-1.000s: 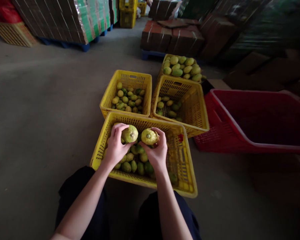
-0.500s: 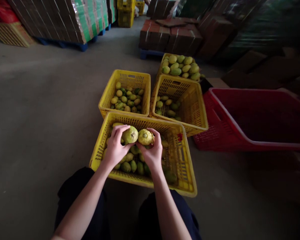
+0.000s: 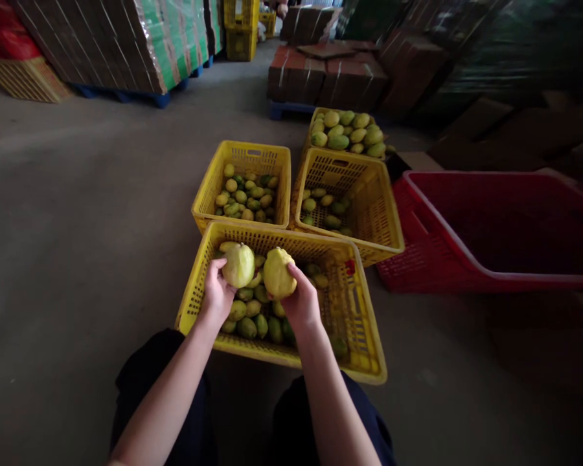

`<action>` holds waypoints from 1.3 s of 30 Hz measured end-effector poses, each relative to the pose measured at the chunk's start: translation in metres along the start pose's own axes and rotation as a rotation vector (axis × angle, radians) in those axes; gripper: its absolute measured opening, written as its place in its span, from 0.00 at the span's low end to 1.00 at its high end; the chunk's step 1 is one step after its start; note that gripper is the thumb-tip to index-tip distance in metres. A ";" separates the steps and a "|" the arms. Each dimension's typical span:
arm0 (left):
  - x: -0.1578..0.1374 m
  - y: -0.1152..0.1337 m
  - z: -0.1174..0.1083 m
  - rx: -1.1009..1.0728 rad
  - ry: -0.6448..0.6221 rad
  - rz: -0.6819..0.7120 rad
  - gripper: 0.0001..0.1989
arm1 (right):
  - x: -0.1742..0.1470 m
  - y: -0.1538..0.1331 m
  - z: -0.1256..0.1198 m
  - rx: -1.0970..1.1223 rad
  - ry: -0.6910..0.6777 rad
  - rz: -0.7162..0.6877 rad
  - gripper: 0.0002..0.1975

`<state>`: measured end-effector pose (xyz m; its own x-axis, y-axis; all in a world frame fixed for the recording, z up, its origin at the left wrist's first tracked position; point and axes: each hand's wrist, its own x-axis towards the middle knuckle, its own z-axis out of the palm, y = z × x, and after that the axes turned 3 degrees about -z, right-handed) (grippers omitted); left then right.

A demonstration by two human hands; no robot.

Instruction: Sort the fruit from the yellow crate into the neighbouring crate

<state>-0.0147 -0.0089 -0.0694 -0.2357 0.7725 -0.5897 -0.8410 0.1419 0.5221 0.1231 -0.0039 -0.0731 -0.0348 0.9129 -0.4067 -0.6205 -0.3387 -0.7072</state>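
My left hand [image 3: 217, 294] is closed round a pale green-yellow lemon [image 3: 239, 265], its stem end pointing up. Beside it, a knobbly yellow lemon [image 3: 278, 274] is gripped in my right hand [image 3: 304, 301], thumb along its side. A narrow gap separates the two fruits. Both are held above the near yellow crate [image 3: 365, 343], where several green and yellow lemons [image 3: 247, 327] lie, partly hidden by my hands and forearms.
Behind the near crate stand a left yellow crate [image 3: 201, 188] and a right yellow crate [image 3: 393, 210], each with several lemons. Farther back, another crate is heaped with lemons [image 3: 354, 133]. A large red bin [image 3: 403, 259] stands at right. Stacked cartons [image 3: 298, 74] sit on a blue pallet beyond.
The two lemons were touching with their ends facing me; now they are apart, turned with their ends upward. My left hand has shifted slightly left.
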 end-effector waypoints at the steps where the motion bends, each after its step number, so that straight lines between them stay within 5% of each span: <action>1: 0.001 -0.001 0.001 -0.014 0.011 -0.019 0.13 | 0.003 0.003 0.001 0.041 0.037 0.036 0.11; 8: 0.011 -0.012 0.004 -0.084 0.094 -0.142 0.13 | 0.019 0.019 -0.004 0.200 0.142 0.028 0.07; 12: 0.013 -0.016 0.001 -0.065 0.038 -0.156 0.11 | 0.021 0.026 -0.005 0.186 0.189 0.031 0.09; 19: 0.010 -0.014 0.003 -0.070 -0.015 -0.205 0.10 | 0.008 0.017 0.006 0.095 0.083 0.008 0.11; 29: 0.015 -0.017 -0.001 -0.157 -0.121 -0.205 0.17 | 0.009 0.006 0.007 0.256 0.208 0.143 0.09; 39: 0.003 -0.007 0.005 -0.066 -0.049 -0.296 0.16 | 0.007 0.008 0.005 0.262 0.225 0.217 0.14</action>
<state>-0.0065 -0.0039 -0.0719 0.0471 0.7325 -0.6792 -0.8998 0.3264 0.2896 0.1139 0.0011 -0.0786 -0.0326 0.7446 -0.6667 -0.7971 -0.4219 -0.4321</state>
